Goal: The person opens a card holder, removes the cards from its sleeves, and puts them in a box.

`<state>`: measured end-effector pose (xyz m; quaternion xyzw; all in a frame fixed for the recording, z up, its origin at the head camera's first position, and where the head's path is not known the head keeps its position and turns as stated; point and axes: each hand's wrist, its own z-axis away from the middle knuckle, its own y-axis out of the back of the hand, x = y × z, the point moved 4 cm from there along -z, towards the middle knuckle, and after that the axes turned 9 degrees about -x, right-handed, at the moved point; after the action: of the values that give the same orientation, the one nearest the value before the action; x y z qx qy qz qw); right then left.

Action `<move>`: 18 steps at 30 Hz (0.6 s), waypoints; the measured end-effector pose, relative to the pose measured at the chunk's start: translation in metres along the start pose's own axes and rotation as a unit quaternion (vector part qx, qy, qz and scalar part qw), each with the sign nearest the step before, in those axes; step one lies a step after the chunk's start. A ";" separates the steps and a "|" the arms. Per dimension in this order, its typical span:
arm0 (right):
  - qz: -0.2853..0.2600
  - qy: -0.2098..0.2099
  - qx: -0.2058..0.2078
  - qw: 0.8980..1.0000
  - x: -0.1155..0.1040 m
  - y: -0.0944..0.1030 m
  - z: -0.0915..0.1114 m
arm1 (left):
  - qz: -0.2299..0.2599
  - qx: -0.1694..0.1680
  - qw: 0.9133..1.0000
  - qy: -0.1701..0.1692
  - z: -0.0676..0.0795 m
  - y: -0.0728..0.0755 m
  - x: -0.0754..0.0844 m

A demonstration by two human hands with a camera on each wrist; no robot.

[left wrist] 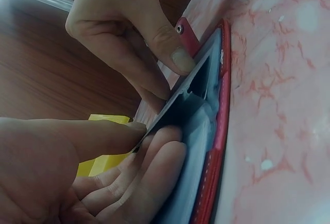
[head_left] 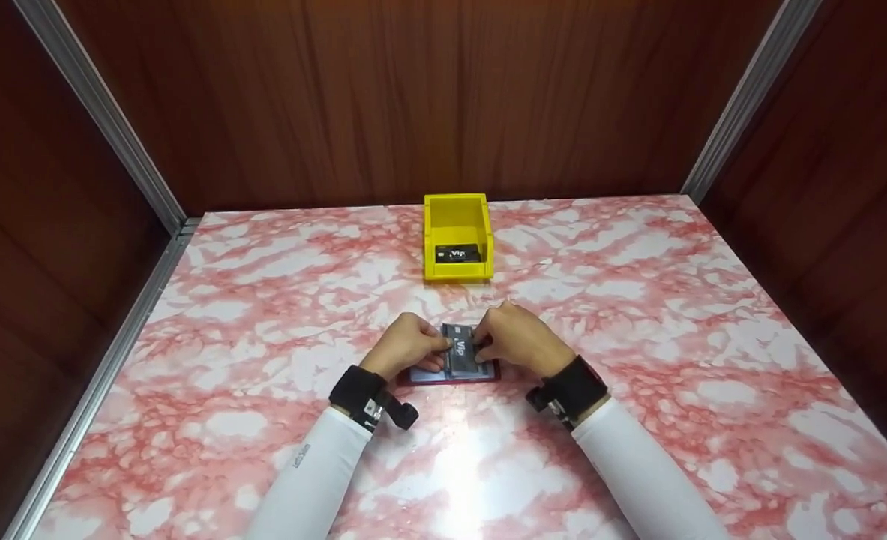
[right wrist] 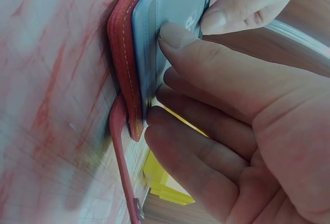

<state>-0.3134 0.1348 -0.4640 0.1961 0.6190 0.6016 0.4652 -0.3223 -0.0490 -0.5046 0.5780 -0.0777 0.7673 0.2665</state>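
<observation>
Left hand (head_left: 406,346) and right hand (head_left: 522,339) are both pinching the Vip card (head_left: 461,347) in its clear sleeve (right wrist: 148,22), above the red card holder (right wrist: 122,53), and it's probably light, stiff and slick, so I'd go for the edges, gently.

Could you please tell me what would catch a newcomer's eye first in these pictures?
Probably the bright yellow bin, at the far side of the marbled table, with a black card inside. Nearer, the left hand and right hand hold a Vip card at an open red card holder.
</observation>
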 end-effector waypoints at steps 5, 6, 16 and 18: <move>-0.002 0.001 0.000 1.000 0.001 -0.001 0.000 | -0.001 -0.003 1.000 -0.003 0.000 0.000 -0.001; -0.002 0.002 0.000 1.000 0.001 -0.001 -0.001 | -0.001 -0.004 1.000 -0.002 0.000 0.000 -0.002; -0.006 -0.004 -0.003 1.000 0.001 -0.001 -0.001 | -0.005 -0.009 1.000 -0.005 0.000 0.000 -0.001; -0.005 -0.005 -0.003 1.000 0.001 -0.001 -0.001 | -0.006 -0.008 1.000 -0.005 0.000 0.001 -0.001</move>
<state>-0.3143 0.1347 -0.4651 0.1951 0.6156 0.6001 0.4720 -0.3225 -0.0500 -0.5052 0.5801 -0.0822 0.7622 0.2753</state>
